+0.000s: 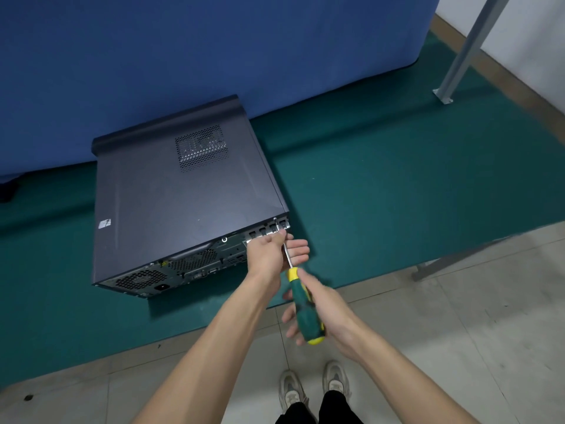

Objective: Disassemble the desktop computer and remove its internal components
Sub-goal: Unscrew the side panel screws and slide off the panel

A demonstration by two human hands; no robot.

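Observation:
A dark grey desktop computer (183, 197) lies on its side on the green table mat, rear panel facing me, side cover closed. A green and yellow screwdriver (304, 307) points up at a screw (275, 219) on the rear panel's upper right corner. My right hand (321, 313) grips the screwdriver's handle. My left hand (275, 252) sits against the rear panel's right end, its fingers pinching the metal shaft near the tip. The ports and fan grilles on the rear panel (171, 270) show to the left of my left hand.
The green mat (397, 185) covers the table, and a blue partition (214, 50) stands behind the computer. A grey metal post (464, 50) rises at the right. The table's front edge runs diagonally above the tiled floor (458, 332), where my shoes (315, 390) stand.

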